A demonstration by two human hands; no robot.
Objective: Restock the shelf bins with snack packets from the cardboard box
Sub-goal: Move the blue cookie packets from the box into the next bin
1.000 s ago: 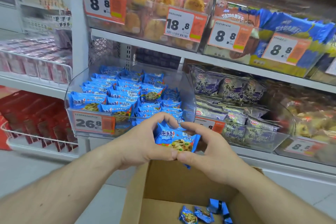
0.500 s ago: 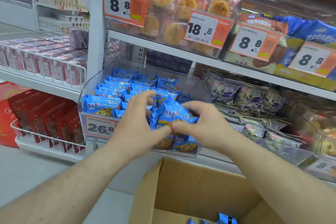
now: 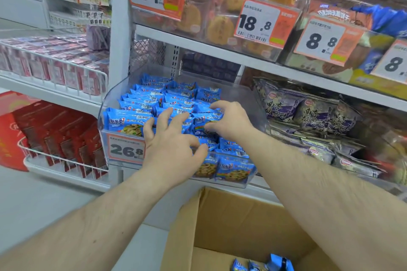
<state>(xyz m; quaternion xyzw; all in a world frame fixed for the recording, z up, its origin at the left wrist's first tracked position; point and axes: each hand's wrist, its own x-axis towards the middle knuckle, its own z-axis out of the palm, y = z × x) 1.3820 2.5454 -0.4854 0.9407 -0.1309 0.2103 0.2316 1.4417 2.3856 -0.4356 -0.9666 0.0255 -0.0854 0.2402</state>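
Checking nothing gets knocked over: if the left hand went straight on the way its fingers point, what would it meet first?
Likely the blue packets in the bin; the left hand is spread just over them already. Depth is unclear.

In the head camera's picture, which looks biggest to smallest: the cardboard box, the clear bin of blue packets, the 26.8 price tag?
1. Cardboard box, though it is nearest the camera and cut off by the frame.
2. Clear bin.
3. 26.8 price tag, plainly the smallest.

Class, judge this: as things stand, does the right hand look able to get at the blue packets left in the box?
Probably yes: the box is open-topped below the right hand, nothing covering the packets.
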